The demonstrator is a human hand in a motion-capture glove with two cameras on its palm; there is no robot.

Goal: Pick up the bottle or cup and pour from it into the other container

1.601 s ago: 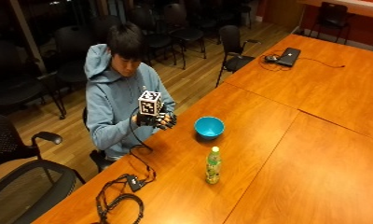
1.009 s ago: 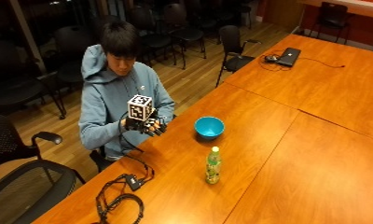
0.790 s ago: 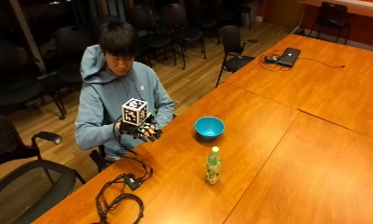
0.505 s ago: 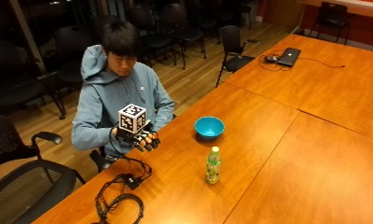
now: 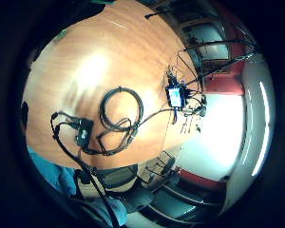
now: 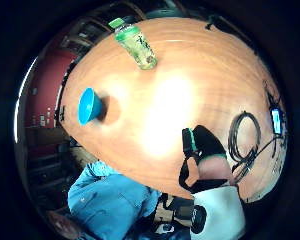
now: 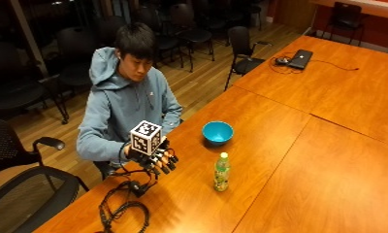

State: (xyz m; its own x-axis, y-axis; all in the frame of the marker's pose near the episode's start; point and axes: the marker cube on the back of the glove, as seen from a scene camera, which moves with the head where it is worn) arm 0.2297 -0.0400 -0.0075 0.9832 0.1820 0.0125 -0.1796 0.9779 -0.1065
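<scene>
Hovering my gloved right hand (image 7: 156, 158) at the bench's (image 7: 323, 160) near edge, fingers relaxed, holding nothing; bottle (image 7: 221, 172) and bowl (image 7: 218, 132) stand rightward, apart.

Green bottle (image 7: 221, 171) upright on table, capped; blue bowl (image 7: 218, 132) near, apart.
</scene>
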